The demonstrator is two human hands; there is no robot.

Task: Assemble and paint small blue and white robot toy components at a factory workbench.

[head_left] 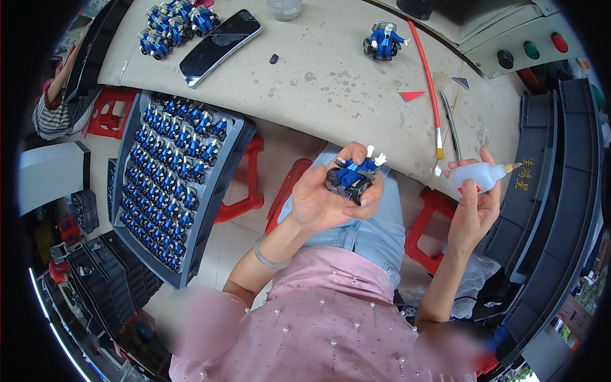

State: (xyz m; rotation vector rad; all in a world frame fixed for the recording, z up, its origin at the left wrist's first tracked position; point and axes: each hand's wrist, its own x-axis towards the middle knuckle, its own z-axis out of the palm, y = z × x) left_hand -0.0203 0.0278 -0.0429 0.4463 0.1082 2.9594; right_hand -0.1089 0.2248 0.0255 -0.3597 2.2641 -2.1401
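My left hand (318, 200) is closed around a small toy figure (351, 174) in a blue suit seated in a black wheelchair. It is held above my lap, just off the table's near edge. In my right hand (476, 207) is a white plastic squeeze bottle (474, 178) with a yellow nozzle, lying tilted with its tip to the right. A similar wheelchair figure (386, 42) sits upright at the far right of the table. More of these figures (175, 25) are heaped at the table's far left.
A grey tray (237, 148) at my left holds rows of the figures. On the table (331, 102) lie a phone (221, 48), a red-handled brush (430, 83), a thin metal tool (450, 124) and a red scrap (412, 96). Grey crates (541, 191) stand at right, red stools (423, 229) below.
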